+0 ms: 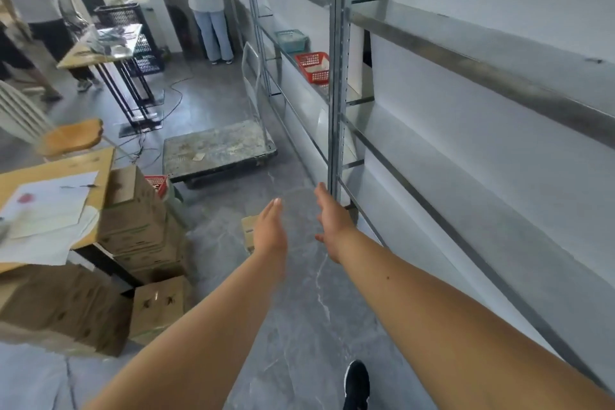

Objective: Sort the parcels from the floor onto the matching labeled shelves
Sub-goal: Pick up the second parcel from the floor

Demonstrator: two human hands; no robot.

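A small brown cardboard parcel [248,231] lies on the grey floor, mostly hidden behind my left hand [270,230]. Both arms stretch forward and down. My left hand is flat, fingers straight, holding nothing, right in front of the parcel. My right hand [331,218] is also flat and empty, a little to the parcel's right, near the foot of a metal shelf upright [337,83]. The metal shelves [482,56] run along the right wall; no labels are readable on them.
Stacked cardboard boxes [139,220] stand at left beside a wooden desk [63,170] with papers. A flat trolley [218,150] sits ahead on the floor. Red, green and blue baskets [312,66] sit on farther shelves. Two people stand at the back.
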